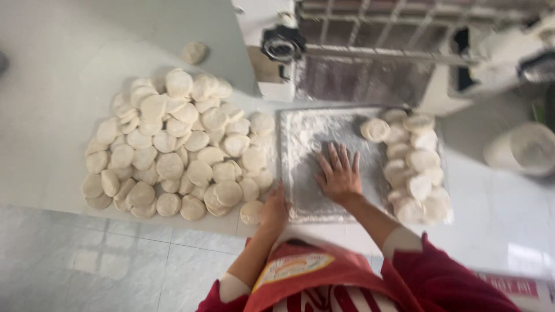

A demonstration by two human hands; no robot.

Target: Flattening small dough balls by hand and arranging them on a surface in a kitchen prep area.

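Floured tray (306, 130), right hand (340, 173) flat on it, left hand (273, 209) at its edge

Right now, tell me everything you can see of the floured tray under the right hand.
The tray is a flat, grey, metal-looking rectangle, lying level on the white counter in front of a machine. White flour dusts it, thickest toward its far left part and along the near edge; the middle is wiped nearly bare. The right hand presses flat on that bare patch, fingers spread. The left hand rests at its near left corner. A row of pale round dough discs is heaped along its right side.
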